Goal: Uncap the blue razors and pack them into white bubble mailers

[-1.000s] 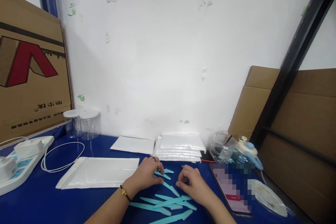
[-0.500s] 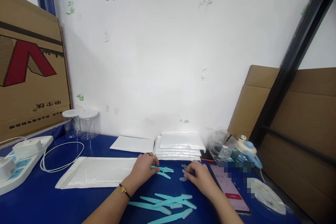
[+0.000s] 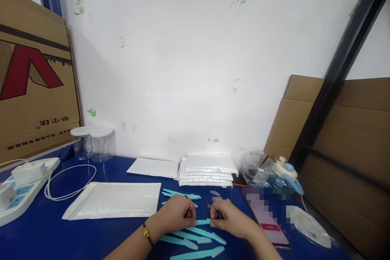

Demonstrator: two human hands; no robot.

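Note:
Between my two hands is a turquoise eyebrow razor (image 3: 202, 222). My left hand (image 3: 178, 214) grips its handle end, fingers closed. The fingertips of my right hand (image 3: 230, 218) are pinched at the blade end; whether a cap is between them is hidden. Below my hands lie several more turquoise razors (image 3: 198, 254), some overlapping. A second small group of razors (image 3: 183, 194) rests just beyond my left hand. Small translucent blade caps (image 3: 215, 192) lie beyond my right hand.
White padded mailers stand stacked (image 3: 210, 164) at the wall, with a single mailer (image 3: 154, 166) beside them and a larger one (image 3: 118, 201) at left. A phone (image 3: 268, 219) lies right. Clear jars (image 3: 102, 146), a power strip (image 3: 30, 191) and a white cable (image 3: 71, 168) occupy the left.
My left hand has come from the far razor group toward me and now grips a razor. My right hand has moved away from the caps, down to that razor's blade end.

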